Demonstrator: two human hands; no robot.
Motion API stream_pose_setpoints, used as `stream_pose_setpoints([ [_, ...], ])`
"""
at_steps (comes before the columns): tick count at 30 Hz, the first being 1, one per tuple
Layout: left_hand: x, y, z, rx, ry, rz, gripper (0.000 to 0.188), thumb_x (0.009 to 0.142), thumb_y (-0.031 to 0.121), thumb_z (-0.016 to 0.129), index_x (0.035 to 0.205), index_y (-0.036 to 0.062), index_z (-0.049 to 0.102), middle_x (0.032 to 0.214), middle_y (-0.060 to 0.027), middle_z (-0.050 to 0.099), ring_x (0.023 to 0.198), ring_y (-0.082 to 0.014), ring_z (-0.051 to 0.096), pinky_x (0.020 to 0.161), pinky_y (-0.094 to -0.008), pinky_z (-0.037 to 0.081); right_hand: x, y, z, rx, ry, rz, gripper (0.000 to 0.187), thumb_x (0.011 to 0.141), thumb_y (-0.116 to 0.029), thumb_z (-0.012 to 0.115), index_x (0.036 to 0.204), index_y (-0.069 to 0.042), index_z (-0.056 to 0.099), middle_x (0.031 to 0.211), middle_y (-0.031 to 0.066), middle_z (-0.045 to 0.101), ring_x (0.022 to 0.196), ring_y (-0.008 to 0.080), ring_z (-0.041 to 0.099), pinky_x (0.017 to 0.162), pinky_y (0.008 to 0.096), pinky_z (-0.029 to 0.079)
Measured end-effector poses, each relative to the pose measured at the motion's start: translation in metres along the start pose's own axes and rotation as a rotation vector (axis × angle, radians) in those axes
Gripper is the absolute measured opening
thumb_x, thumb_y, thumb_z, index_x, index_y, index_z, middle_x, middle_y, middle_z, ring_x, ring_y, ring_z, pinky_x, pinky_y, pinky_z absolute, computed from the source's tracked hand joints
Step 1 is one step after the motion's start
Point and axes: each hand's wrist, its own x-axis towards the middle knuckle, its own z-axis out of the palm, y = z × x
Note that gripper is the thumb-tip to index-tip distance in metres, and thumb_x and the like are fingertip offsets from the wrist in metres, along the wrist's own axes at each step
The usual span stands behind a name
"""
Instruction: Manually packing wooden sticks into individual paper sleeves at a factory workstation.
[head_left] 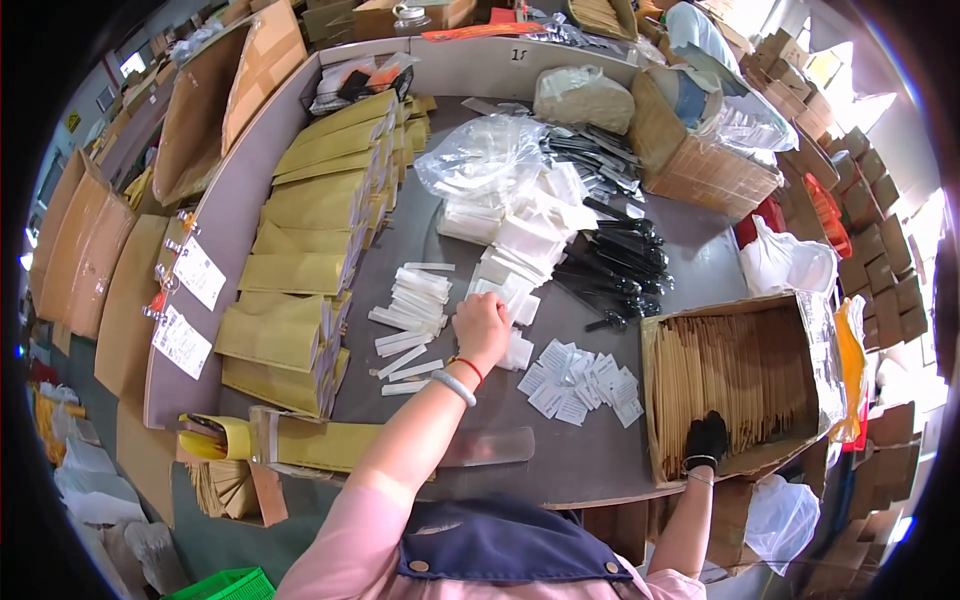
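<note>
My left hand [482, 326] is bare, its fingers curled closed at the near end of a pile of flat white packets [527, 243]; what the fingertips pinch, if anything, is hidden. Left of it lie thin white strips [412, 300] in loose stacks. Small printed white cards [572, 391] are spread to its right. My right hand [706, 438], in a black glove, reaches over the near side of a cardboard box [660, 400]. It touches the upright row of kraft envelopes [735, 370] inside, and its fingers are too dark to make out.
Overlapping yellow padded envelopes [292, 275] line the table's left side. Black-handled items [620, 262] in clear wrap lie beyond the cards. A clear plastic bag [482, 155] covers part of the packets. An open carton [710, 150] stands at the back right; a clear plastic piece [490, 446] lies near me.
</note>
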Motion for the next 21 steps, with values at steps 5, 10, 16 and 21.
stream_pose_setpoints([
  [5,0.007,-0.011,0.006,-0.165,-0.073,0.006,0.009,0.085,0.015,0.064,0.088,0.0088,0.058,0.093,-0.0140,0.058,0.084,-0.0365,0.057,0.072,-0.0484,0.046,-0.007,-0.007,-0.018,-0.037,-0.145,0.107,0.034,0.084,-0.019,0.053,0.109,0.002,0.063,0.111,0.0230,0.064,0.106,0.0380,0.060,0.090,0.0447,0.048],
  [10,0.002,0.005,0.010,-0.204,-0.016,0.027,0.021,0.081,0.020,0.071,0.089,0.0074,0.056,0.090,-0.0136,0.058,0.086,-0.0348,0.059,0.072,-0.0478,0.046,0.006,0.020,0.027,0.500,0.270,0.143,0.035,0.092,-0.008,0.050,0.124,0.005,0.055,0.122,0.0242,0.059,0.114,0.0367,0.056,0.097,0.0420,0.044],
  [16,0.001,0.005,-0.002,0.032,-0.157,0.022,0.023,0.075,0.025,0.076,0.084,0.0097,0.061,0.084,-0.0093,0.063,0.085,-0.0326,0.061,0.071,-0.0466,0.045,0.015,-0.135,-0.013,0.473,0.078,-0.264,0.032,0.095,-0.011,0.054,0.124,0.003,0.055,0.120,0.0224,0.060,0.114,0.0359,0.056,0.098,0.0397,0.044],
  [21,0.001,0.023,-0.056,-0.295,-0.308,0.129,0.018,0.073,0.012,0.078,0.083,0.0025,0.066,0.078,-0.0141,0.068,0.070,-0.0294,0.067,0.063,-0.0365,0.053,0.055,-0.200,0.016,0.475,-0.171,-0.335,0.028,0.083,-0.018,0.064,0.105,-0.002,0.058,0.098,0.0218,0.061,0.092,0.0390,0.061,0.079,0.0469,0.049],
])
